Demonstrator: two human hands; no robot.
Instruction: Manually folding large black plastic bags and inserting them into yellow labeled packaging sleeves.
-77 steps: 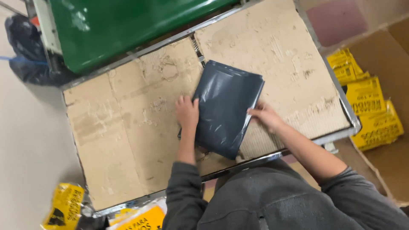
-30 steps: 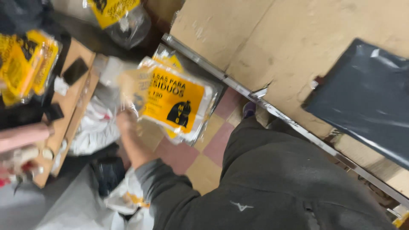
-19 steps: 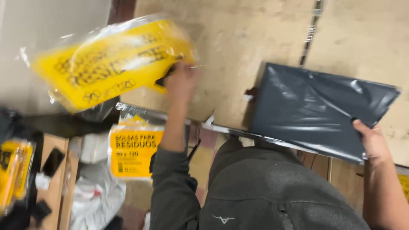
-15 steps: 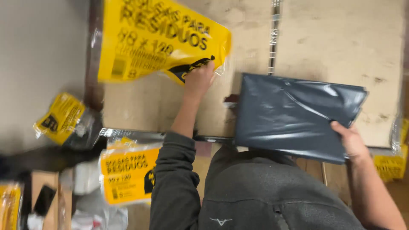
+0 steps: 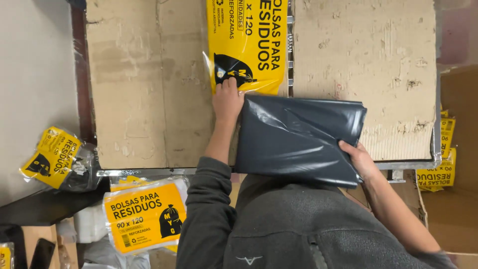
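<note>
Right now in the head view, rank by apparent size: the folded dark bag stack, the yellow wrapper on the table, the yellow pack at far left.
1. Folded dark bag stack, largest.
2. Yellow wrapper, though cut off by the frame's top edge.
3. Far-left yellow pack, smallest, and lower than the table, so farther from the camera.
</note>
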